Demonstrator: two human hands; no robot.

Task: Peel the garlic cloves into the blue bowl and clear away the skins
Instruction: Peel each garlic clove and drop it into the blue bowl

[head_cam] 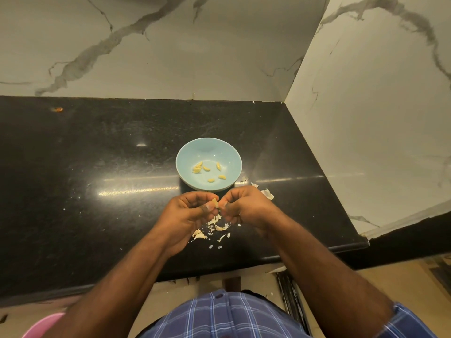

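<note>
Pinching a garlic clove [215,203] between us, we hold it just above the black counter [97,167], on the near side of the blue bowl [209,164]. Our left hand [189,215] curls its fingers and thumb round the clove from the left; our right hand [244,207] nips at its right edge with thumb and fingertips, a strip of skin hanging down between the two hands. Six peeled cloves [207,168] lie scattered in the bowl. Loose skins [214,226] litter the counter beneath our hands, and a few more pieces [268,193] lie just right of the bowl, beyond our right hand. Marble-patterned walls [170,57] close the corner behind.
</note>
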